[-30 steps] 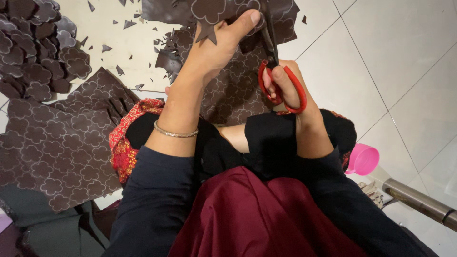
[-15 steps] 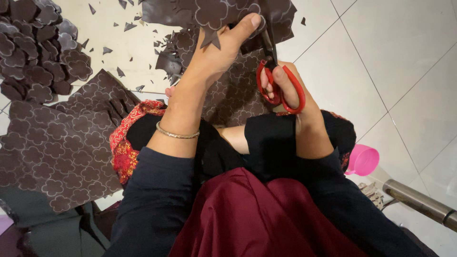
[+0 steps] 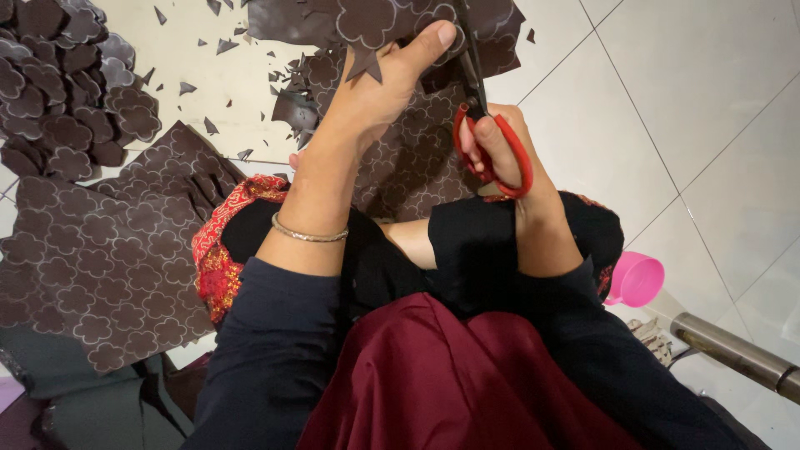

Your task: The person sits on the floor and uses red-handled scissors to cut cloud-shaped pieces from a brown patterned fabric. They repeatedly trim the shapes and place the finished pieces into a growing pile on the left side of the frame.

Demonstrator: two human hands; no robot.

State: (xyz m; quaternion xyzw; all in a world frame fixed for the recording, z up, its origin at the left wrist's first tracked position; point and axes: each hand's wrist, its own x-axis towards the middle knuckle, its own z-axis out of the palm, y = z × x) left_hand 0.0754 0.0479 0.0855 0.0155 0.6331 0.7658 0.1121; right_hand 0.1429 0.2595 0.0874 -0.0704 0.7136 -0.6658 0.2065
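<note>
1. Head view, looking down at lap and white tiled floor (image 3: 708, 108).
2. Left hand (image 3: 375, 92): grasping a dark brown sheet (image 3: 375, 21) printed with pale flower outlines, thumb pressed flat on top near the far edge, other fingers hidden underneath. Thin bracelet (image 3: 308, 236) on that wrist.
3. Right hand (image 3: 500, 154): fingers clenched through the red handles of scissors (image 3: 479, 108), dark blades pointing far, into the sheet just right of the left thumb. Can't tell how far apart the blades stand.
4. Sheet location: far centre, held up off the floor between both hands, more of the same material hanging below it toward the knees.
5. Left near: large patterned brown sheet (image 3: 100, 258) lying flat on the floor, uncut, partly under a red patterned cloth (image 3: 212, 258).
6. Far left: pile of cut-out flower shapes (image 3: 67, 92), dark brown, overlapping.
7. Between pile and held sheet: small triangular offcuts (image 3: 208, 125) scattered on the tiles.
8. Right near: pink plastic cup (image 3: 637, 279) on its side, just beside the right knee; metal tube (image 3: 733, 350) further right, running toward the near right corner.
9. Near centre: dark sleeves, maroon cloth (image 3: 450, 383) across the lap.
</note>
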